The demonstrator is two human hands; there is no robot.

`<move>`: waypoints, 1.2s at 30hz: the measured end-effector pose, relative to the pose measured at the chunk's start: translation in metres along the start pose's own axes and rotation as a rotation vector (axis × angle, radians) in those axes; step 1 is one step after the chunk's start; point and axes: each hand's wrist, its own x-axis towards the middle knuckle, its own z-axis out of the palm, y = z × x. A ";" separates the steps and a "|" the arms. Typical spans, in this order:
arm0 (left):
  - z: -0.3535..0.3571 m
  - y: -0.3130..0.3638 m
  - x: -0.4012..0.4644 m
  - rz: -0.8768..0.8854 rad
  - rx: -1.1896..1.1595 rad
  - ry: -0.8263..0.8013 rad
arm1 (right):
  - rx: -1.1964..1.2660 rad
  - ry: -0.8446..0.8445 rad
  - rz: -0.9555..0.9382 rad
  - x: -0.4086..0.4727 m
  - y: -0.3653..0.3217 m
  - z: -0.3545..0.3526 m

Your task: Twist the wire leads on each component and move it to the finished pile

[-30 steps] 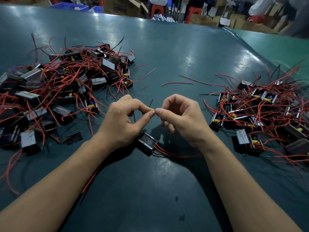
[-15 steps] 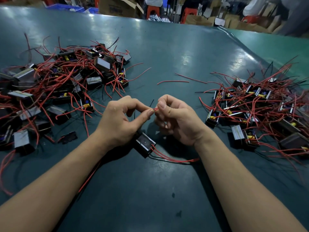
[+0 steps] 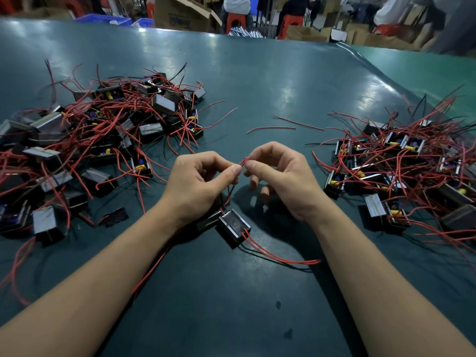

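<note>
Both hands are pinching red wire ends together: the left hand (image 3: 198, 184) and right hand (image 3: 280, 181) are working above one component (image 3: 233, 225) lying on the desk (image 3: 257, 73). Piles are sitting left (image 3: 103, 140) and right (image 3: 407, 171); which is finished, I cannot tell.

Factory floor, green worktable (image 3: 257, 73), component piles (image 3: 103, 130), cartons (image 3: 180, 14)

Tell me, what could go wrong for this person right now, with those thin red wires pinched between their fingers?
The red lead ends pinched by the left hand and right hand are thin, so they might slip or kink. The component lies loose on the table, so a tug could drag it. Its trailing leads might snag under the right forearm.
</note>
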 end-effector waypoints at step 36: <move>0.001 -0.006 0.002 0.003 -0.046 0.032 | -0.470 0.195 -0.308 -0.006 -0.010 0.008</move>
